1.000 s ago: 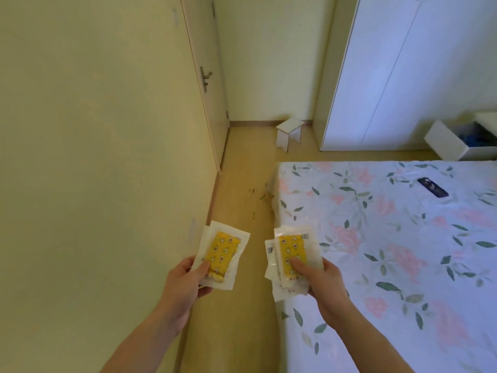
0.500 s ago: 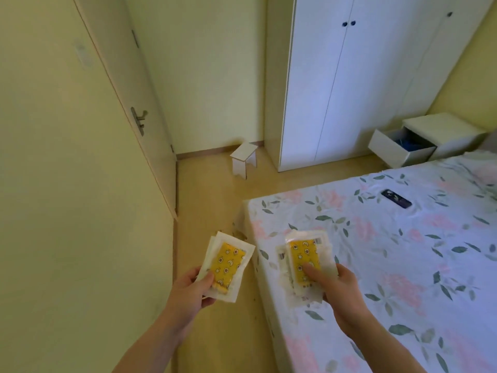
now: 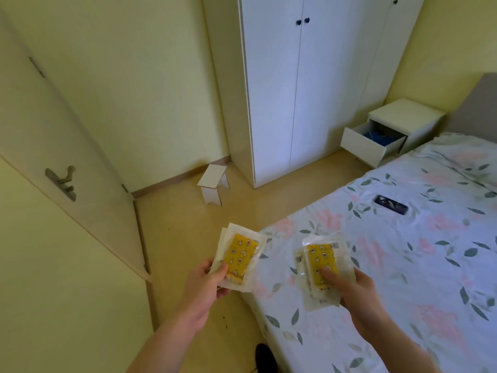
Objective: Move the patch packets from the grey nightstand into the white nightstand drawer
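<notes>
My left hand (image 3: 205,285) pinches a clear packet with a yellow patterned patch (image 3: 240,256), held over the floor beside the bed. My right hand (image 3: 352,288) grips a small stack of the same yellow patch packets (image 3: 321,261) above the bed's corner, thumb pressed on top. Far off at the upper right stands the white nightstand (image 3: 406,114), its drawer (image 3: 368,146) pulled open with something blue inside. The grey nightstand is out of view.
A bed with a floral sheet (image 3: 403,265) fills the right side, with a dark phone (image 3: 390,205) lying on it. A white wardrobe (image 3: 301,84) stands ahead, a small white stool (image 3: 213,184) on the floor before it. A closed door (image 3: 61,157) lines the left.
The view has swung right and lifted, bringing the wardrobe and the open white nightstand drawer into sight. Both hands keep their packets and have shifted toward the bed.
</notes>
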### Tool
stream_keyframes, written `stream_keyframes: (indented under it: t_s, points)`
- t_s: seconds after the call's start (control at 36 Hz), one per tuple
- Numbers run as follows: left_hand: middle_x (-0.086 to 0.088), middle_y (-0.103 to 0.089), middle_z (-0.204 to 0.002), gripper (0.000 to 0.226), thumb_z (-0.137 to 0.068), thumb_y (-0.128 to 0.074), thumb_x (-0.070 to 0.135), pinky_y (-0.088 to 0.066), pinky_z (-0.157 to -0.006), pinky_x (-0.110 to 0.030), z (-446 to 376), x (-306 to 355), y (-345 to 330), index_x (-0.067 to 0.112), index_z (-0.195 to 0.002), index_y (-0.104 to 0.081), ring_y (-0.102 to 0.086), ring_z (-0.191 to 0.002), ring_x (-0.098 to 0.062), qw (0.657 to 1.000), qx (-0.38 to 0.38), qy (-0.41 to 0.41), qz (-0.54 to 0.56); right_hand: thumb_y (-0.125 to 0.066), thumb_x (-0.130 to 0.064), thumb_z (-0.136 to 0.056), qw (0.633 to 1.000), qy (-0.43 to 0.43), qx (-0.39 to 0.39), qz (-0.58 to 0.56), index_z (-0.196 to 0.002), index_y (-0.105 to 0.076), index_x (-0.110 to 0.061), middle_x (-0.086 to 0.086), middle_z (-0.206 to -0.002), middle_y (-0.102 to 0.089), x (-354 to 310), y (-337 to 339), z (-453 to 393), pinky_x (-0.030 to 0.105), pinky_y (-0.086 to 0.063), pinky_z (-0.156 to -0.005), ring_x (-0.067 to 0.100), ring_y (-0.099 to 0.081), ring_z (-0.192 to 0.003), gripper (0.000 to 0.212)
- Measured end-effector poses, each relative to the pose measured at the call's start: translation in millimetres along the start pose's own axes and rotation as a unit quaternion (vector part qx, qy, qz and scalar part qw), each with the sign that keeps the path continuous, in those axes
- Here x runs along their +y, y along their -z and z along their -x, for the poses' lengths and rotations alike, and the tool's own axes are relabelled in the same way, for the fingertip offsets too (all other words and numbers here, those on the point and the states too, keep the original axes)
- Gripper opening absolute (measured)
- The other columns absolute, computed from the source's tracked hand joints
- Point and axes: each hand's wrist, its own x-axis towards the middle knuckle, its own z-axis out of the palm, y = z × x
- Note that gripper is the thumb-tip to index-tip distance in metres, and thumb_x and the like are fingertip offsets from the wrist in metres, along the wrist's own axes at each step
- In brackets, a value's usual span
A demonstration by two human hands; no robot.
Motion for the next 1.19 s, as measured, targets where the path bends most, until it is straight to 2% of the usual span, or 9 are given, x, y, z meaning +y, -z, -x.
stream_keyframes:
  t_s: [0.14,0.28,0.42,0.61,0.69,0.86,1.0,1.19]
  points:
    - [0.000,-0.078,-0.096,0.014,-0.101,-0.058,0.018,-0.055,-0.074,-0.036,-71,50,33,0.018,-0.111,-0.068,-0.073,-0.093,-0.025,1.000,0.015,-0.010,0.001,-0.078,-0.015,-0.087,0.999,-0.008,-0.043,0.026,-0.108,-0.075,-0.007,0.012,-0.098,-0.079,-39,-73,-75,0.052,-0.060,-0.088,0.033,-0.076,-0.092,0.023]
    - [-0.002,-0.077,-0.102,0.017,-0.101,-0.057,0.020,-0.054,-0.076,-0.035,-131,84,82,0.017,-0.114,-0.068,-0.072,-0.098,-0.026,0.998,0.048,-0.009,0.044,-0.080,-0.017,-0.085,0.995,0.005,-0.077,0.057,-0.113,-0.073,-0.006,0.011,-0.100,-0.079,-82,-154,-141,0.054,-0.060,-0.089,0.031,-0.077,-0.093,0.031]
    - [-0.003,-0.077,-0.103,0.017,-0.101,-0.056,0.017,-0.056,-0.084,-0.040,-203,119,132,0.016,-0.113,-0.068,-0.071,-0.101,-0.028,0.997,0.055,-0.007,0.061,-0.079,-0.015,-0.085,0.993,0.024,-0.101,0.063,-0.111,-0.074,-0.006,0.011,-0.100,-0.079,-114,-240,-198,0.052,-0.060,-0.088,0.031,-0.077,-0.093,0.028]
    - [-0.003,-0.077,-0.102,0.015,-0.101,-0.057,0.017,-0.054,-0.077,-0.036,-311,166,199,0.016,-0.111,-0.068,-0.071,-0.098,-0.026,0.998,0.026,-0.010,0.052,-0.079,-0.017,-0.086,0.997,0.002,-0.066,0.048,-0.112,-0.072,-0.008,0.011,-0.100,-0.079,-114,-346,-255,0.056,-0.058,-0.093,0.031,-0.077,-0.094,0.029]
    - [-0.006,-0.077,-0.103,0.015,-0.101,-0.057,0.015,-0.056,-0.077,-0.036,-353,187,216,0.015,-0.111,-0.068,-0.072,-0.097,-0.026,0.999,-0.011,-0.002,0.034,-0.079,-0.014,-0.085,0.998,-0.013,-0.041,0.036,-0.110,-0.073,-0.006,0.012,-0.099,-0.079,-111,-379,-268,0.056,-0.058,-0.092,0.032,-0.077,-0.093,0.027]
    - [-0.008,-0.077,-0.106,0.017,-0.101,-0.058,0.017,-0.055,-0.078,-0.036,-437,233,213,0.013,-0.113,-0.068,-0.072,-0.100,-0.028,0.996,-0.087,0.011,-0.014,-0.076,-0.013,-0.088,0.999,-0.017,0.032,-0.008,-0.110,-0.072,-0.003,0.014,-0.098,-0.079,-120,-407,-295,0.048,-0.061,-0.083,0.032,-0.077,-0.090,0.024]
    - [-0.008,-0.077,-0.107,0.018,-0.101,-0.057,0.014,-0.054,-0.081,-0.038,-499,266,182,0.014,-0.114,-0.069,-0.072,-0.100,-0.028,0.986,-0.159,0.016,-0.041,-0.081,-0.021,-0.084,0.995,-0.022,0.096,-0.029,-0.111,-0.074,-0.009,0.010,-0.100,-0.079,-132,-402,-336,0.054,-0.058,-0.093,0.031,-0.077,-0.094,0.030]
    - [-0.010,-0.077,-0.106,0.019,-0.100,-0.058,0.014,-0.057,-0.092,-0.046,-596,309,125,0.013,-0.117,-0.068,-0.073,-0.100,-0.030,0.976,-0.198,0.014,-0.087,-0.079,-0.019,-0.087,0.986,-0.034,0.144,-0.071,-0.111,-0.073,-0.007,0.010,-0.099,-0.080,-156,-392,-422,0.055,-0.057,-0.095,0.029,-0.077,-0.092,0.028]
